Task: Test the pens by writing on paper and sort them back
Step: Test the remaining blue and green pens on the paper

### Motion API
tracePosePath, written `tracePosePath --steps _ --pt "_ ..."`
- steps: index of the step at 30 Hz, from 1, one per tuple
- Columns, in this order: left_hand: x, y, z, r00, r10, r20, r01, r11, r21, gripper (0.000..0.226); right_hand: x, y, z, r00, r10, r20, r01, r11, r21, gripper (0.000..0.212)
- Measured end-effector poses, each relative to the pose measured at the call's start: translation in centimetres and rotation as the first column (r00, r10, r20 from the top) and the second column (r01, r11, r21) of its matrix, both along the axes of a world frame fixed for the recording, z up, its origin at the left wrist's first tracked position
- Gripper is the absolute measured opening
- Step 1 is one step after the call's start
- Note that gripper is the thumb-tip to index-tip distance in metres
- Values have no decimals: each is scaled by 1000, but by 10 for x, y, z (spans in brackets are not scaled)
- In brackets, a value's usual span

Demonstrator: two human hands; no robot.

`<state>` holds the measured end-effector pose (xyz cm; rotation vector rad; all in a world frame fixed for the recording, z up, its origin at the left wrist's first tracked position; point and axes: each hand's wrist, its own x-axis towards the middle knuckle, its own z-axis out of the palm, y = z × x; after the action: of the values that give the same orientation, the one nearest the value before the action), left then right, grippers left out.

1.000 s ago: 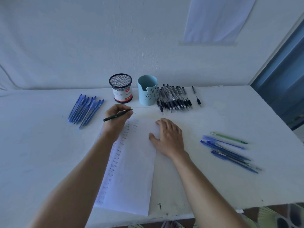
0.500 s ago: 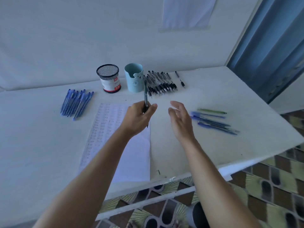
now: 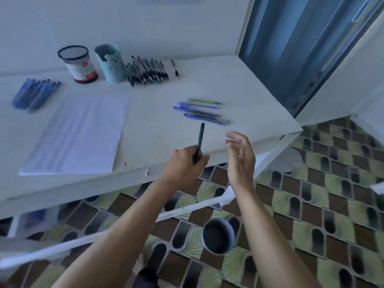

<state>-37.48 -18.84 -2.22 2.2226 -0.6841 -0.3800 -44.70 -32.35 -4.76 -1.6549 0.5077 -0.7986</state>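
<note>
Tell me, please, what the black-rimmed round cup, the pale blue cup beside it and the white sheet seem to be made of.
The black-rimmed round cup: probably fine metal mesh, its upper wall looks see-through, though blurred. The pale blue cup: likely matte plastic, smooth and opaque with a cut-out rim. The white sheet: paper, thin, flat and matte, with rows of pen marks.

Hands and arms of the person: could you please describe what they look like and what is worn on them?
Both are bare. The left hand and right hand wear no gloves. No ring shows on the fingers, nor any watch or bracelet. The forearms are uncovered to the picture's lower edge, with no sleeve in view. Slight blur could hide small items.
</note>
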Motion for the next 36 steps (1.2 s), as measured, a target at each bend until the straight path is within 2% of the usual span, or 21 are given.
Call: tracePosePath --steps 5,10,13,14,18,23,29,32,36 --pt "-80 -41 -44 995 -77 -70 80 996 46 34 -72 -43 -41 998 -40 -37 40 999 -6 26" --pt "-125 -68 -108 982 -96 -165 119 984 135 33 -119 -72 -104 991 -87 -97 79 993 -84 32" --pt "-135 -74 -153 972 -110 -208 144 977 155 29 -135 -79 -148 988 -85 -127 71 991 -110 63" --pt "-136 -76 -174 967 -120 -225 156 976 153 26 -138 -81 -167 987 -81 -139 66 992 -106 67" --pt "-136 -79 -263 953 -144 -266 203 957 209 26 -146 -82 -250 977 -82 -195 60 992 -113 46" --pt "-135 -83 -387 948 -171 -267 252 917 308 28 -145 -79 -364 958 -121 -261 81 984 -159 53" --pt "-146 -104 -533 910 -230 -346 359 854 377 35 -152 -84 -494 925 -167 -341 115 979 -167 53" --pt "-147 -112 -585 892 -259 -371 415 794 443 38 -156 -88 -543 916 -171 -363 108 976 -189 50" --pt "-144 -116 -625 873 -314 -373 474 728 496 51 -155 -88 -576 900 -184 -395 120 976 -182 48"
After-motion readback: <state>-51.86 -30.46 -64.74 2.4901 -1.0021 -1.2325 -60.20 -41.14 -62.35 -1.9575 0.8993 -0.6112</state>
